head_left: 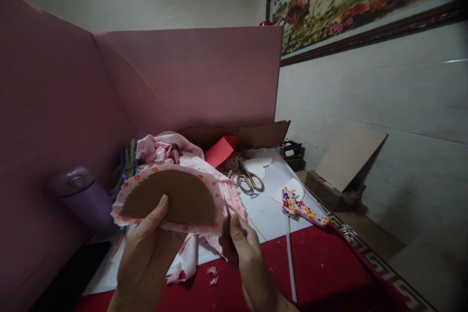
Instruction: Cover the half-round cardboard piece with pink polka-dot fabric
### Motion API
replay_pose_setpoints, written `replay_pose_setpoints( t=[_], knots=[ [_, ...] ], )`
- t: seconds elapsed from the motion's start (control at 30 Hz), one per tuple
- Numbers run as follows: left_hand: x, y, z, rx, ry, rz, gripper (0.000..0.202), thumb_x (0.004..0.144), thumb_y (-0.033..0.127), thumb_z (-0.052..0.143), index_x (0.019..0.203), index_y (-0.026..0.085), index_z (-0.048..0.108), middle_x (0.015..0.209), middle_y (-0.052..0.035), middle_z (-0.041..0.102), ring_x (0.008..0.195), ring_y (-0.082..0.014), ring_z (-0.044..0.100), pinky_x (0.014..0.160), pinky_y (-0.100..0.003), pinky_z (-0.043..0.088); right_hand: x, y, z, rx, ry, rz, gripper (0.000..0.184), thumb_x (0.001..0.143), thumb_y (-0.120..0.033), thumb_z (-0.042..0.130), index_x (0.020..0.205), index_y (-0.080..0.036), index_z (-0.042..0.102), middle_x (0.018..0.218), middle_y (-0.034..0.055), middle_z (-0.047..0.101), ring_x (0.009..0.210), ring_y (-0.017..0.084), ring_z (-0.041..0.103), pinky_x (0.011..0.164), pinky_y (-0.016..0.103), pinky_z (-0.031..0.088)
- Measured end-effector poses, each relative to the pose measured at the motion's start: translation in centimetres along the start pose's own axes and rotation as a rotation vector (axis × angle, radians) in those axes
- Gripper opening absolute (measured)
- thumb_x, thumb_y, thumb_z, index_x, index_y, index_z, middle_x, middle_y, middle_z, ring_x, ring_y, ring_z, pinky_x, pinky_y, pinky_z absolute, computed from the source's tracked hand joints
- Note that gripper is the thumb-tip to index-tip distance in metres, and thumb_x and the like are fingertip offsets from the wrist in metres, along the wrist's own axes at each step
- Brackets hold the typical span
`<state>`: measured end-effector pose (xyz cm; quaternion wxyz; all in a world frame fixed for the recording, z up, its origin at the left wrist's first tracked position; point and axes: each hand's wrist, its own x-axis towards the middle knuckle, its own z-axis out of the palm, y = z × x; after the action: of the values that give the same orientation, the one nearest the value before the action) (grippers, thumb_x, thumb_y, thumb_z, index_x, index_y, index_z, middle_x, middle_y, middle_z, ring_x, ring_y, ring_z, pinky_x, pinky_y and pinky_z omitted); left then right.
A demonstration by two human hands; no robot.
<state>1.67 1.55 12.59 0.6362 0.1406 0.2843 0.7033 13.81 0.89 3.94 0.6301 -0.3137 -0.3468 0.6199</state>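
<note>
My left hand (149,239) is closed on a brown half-round piece of cardboard (179,195), its thumb pressed on the face. Pink fabric with red-orange spots (126,187) lies behind the cardboard and sticks out around it as an uneven border. My right hand (248,253) is closed around scissors (228,208) at the right end of this piece. Their narrow blade points up beside the fabric edge, and the fingers hide most of the handles. Behind the piece, more pink fabric (168,148) lies bunched up, with a strip hanging below.
Gold-handled scissors (250,183), a flower-patterned glue gun (303,207) with a clear glue stick (290,258), and red paper (221,151) lie on the table. A purple bottle (86,200) stands left. Fabric scraps (212,275) rest on the red cloth (321,268). Pink panels (190,78) rise behind.
</note>
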Motion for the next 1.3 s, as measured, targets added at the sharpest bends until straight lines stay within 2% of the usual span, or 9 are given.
replay_pose_setpoints(
  t=[0.27,0.4,0.57,0.7,0.9,1.07,1.2,1.3],
  knots=[
    [0.2,-0.2,-0.3,-0.046,-0.016,-0.050,0.043,0.089,0.007,0.043,0.123,0.027,0.061,0.108,-0.0014,0.074,0.094,-0.0192,0.069,0.100,-0.036,0.043,0.0,-0.5,0.5,-0.009,-0.007,-0.008,0.046,0.079,-0.064,0.054,0.071,-0.019,0.048,0.064,-0.0041,0.036,0.056,0.010,0.030,0.050,0.022,0.027],
    [0.0,-0.3,-0.3,-0.049,-0.009,-0.050,0.042,0.088,0.008,0.046,0.120,0.029,0.063,0.108,-0.0007,0.074,0.093,-0.0196,0.070,0.099,-0.036,0.044,0.1,-0.6,0.8,0.034,-0.005,0.010,0.045,0.080,-0.063,0.054,0.072,-0.019,0.049,0.060,-0.0054,0.034,0.052,0.009,0.023,0.046,0.022,0.021],
    [-0.2,-0.2,-0.6,-0.013,0.011,0.001,0.040,0.087,0.008,0.049,0.121,0.025,0.062,0.112,-0.0032,0.072,0.093,-0.0182,0.070,0.097,-0.034,0.046,-0.3,-0.4,0.9,0.086,0.038,0.049,0.050,0.074,-0.068,0.057,0.066,-0.020,0.044,0.055,-0.0067,0.031,0.048,0.009,0.021,0.044,0.022,0.016],
    [0.0,-0.3,-0.6,-0.018,-0.003,0.014,0.041,0.088,0.008,0.047,0.122,0.026,0.062,0.108,-0.0026,0.074,0.091,-0.0179,0.070,0.097,-0.034,0.045,-0.6,-0.8,1.2,0.093,0.082,0.062,0.053,0.066,-0.072,0.060,0.070,-0.021,0.050,0.055,-0.0052,0.037,0.047,0.009,0.023,0.042,0.023,0.017],
    [-0.3,-0.5,0.0,-0.083,-0.039,-0.067,0.047,0.091,0.005,0.036,0.125,0.028,0.059,0.103,-0.0028,0.075,0.096,-0.0203,0.069,0.100,-0.038,0.043,-0.2,-0.8,1.3,0.100,0.046,0.011,0.043,0.075,-0.064,0.059,0.074,-0.021,0.054,0.053,-0.0062,0.035,0.045,0.010,0.023,0.041,0.024,0.016],
    [-0.2,-0.4,-0.4,-0.079,-0.025,-0.057,0.044,0.090,0.007,0.041,0.125,0.026,0.059,0.107,-0.0034,0.074,0.099,-0.0200,0.068,0.101,-0.037,0.042,-0.1,-0.2,0.9,0.148,0.035,0.022,0.042,0.076,-0.062,0.060,0.072,-0.021,0.051,0.055,-0.0069,0.031,0.048,0.010,0.023,0.044,0.023,0.018],
    [0.0,-0.3,-0.8,0.006,-0.036,-0.073,0.041,0.089,0.010,0.046,0.126,0.023,0.058,0.108,-0.0059,0.074,0.099,-0.0220,0.067,0.097,-0.038,0.047,0.3,-0.7,-0.2,0.004,0.023,0.022,0.048,0.077,-0.067,0.054,0.069,-0.021,0.044,0.058,-0.0063,0.033,0.049,0.009,0.025,0.045,0.022,0.018],
    [0.0,-0.2,-1.0,0.070,-0.069,-0.123,0.041,0.088,0.008,0.046,0.124,0.021,0.059,0.103,-0.0066,0.075,0.092,-0.0228,0.070,0.091,-0.038,0.051,0.9,-1.9,-1.1,-0.222,-0.067,-0.081,0.048,0.081,-0.066,0.048,0.065,-0.021,0.040,0.059,-0.0061,0.031,0.051,0.010,0.024,0.045,0.023,0.017]
  ],
)
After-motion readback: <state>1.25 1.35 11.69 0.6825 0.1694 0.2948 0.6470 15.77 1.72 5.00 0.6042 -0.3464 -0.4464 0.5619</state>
